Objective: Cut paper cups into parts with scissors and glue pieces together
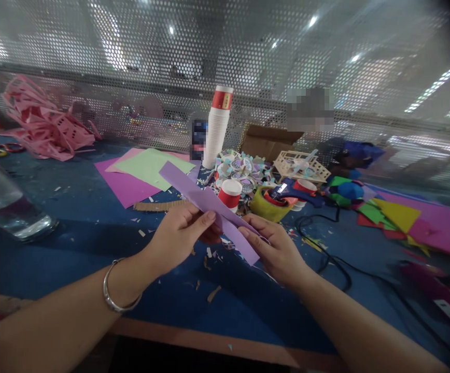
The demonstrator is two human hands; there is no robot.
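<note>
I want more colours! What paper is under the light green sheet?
Under the light green sheet lie a magenta sheet and a pale pink sheet. Anything beneath its middle is covered.

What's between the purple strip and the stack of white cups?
Head view: a single red-and-white cup stands just behind the purple strip, then a cluster of small paper decorations before the stack of white cups.

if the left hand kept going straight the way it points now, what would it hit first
Probably the small red and white paper cup, just past the purple paper strip that the left hand holds; depth is unclear.
</note>
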